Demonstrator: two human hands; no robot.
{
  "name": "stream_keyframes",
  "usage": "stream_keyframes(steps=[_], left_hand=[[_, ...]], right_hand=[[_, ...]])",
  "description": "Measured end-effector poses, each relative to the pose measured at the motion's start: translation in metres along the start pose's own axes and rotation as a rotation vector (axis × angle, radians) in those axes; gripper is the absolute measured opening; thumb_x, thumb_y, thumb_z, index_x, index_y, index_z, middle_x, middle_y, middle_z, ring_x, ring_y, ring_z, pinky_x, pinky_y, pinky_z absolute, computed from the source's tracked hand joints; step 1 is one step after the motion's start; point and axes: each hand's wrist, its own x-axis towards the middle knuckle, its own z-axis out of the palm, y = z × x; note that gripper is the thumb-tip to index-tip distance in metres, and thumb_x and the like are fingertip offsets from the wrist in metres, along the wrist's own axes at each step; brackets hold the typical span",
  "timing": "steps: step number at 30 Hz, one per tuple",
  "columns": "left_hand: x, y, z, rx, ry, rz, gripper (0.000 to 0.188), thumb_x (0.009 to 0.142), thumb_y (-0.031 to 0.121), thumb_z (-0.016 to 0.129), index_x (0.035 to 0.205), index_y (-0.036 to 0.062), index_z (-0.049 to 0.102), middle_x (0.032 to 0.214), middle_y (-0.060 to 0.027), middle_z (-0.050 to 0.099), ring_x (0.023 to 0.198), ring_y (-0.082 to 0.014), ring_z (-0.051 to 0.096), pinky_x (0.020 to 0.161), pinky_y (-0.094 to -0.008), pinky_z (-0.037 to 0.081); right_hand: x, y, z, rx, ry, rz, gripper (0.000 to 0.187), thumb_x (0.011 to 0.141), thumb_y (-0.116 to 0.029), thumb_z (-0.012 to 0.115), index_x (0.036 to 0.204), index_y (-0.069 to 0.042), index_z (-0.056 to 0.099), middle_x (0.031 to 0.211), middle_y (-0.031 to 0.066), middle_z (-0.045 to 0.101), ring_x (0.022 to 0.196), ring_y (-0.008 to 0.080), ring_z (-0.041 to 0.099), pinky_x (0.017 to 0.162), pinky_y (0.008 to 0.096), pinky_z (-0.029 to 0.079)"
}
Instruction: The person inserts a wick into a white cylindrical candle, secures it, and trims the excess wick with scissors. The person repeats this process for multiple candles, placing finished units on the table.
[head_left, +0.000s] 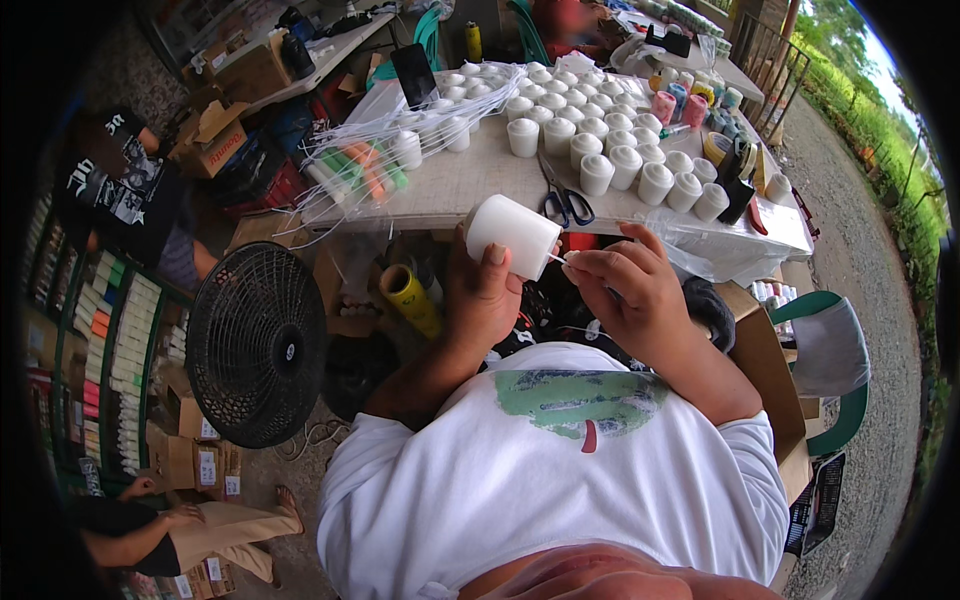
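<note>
A white cylindrical candle (508,234) lies tilted on its side in my left hand (485,300), with the fingers wrapped round it. From its right-facing end sticks a thin white wick (557,258). The fingertips of my right hand (632,288) pinch this wick close to the candle. Just beyond my hands, dark-handled scissors (566,203) rest at the table's near edge. Several rows of white candles (592,130) with domed tops stand on the table. Long white wick strands (400,140) spread across its left side, over green and orange pieces.
Coloured candles (664,107) and a dark holder (737,180) occupy the right of the table (450,195). A black fan (255,345) stands to my left, near a yellow roll (408,295). An open cardboard box (765,370) and green chair (845,420) are at my right. Other people sit at left.
</note>
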Motion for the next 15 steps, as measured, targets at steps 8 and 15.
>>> stream_keyframes(steps=[8, 15], left_hand=[[0.0041, 0.0, 0.0013, -0.036, -0.039, 0.015, 0.061, 0.087, 0.048, 0.061, 0.123, 0.0015, 0.043, 0.109, -0.0172, 0.06, 0.098, -0.0276, 0.063, 0.09, -0.0411, 0.05], [0.005, -0.0018, 0.0001, -0.152, -0.062, 0.006, 0.054, 0.088, 0.032, 0.065, 0.124, 0.0041, 0.036, 0.11, -0.0159, 0.056, 0.098, -0.0288, 0.062, 0.088, -0.0416, 0.051]], right_hand=[[0.0052, 0.0016, 0.0007, -0.042, 0.026, -0.047, 0.018, 0.075, -0.009, 0.073, 0.092, -0.009, 0.065, 0.069, 0.0017, 0.057, 0.066, 0.0193, 0.059, 0.082, 0.0412, 0.045], [0.0055, 0.001, -0.0006, -0.048, -0.005, -0.047, 0.019, 0.076, -0.008, 0.072, 0.093, -0.009, 0.064, 0.07, 0.0015, 0.056, 0.068, 0.0189, 0.059, 0.082, 0.041, 0.044]])
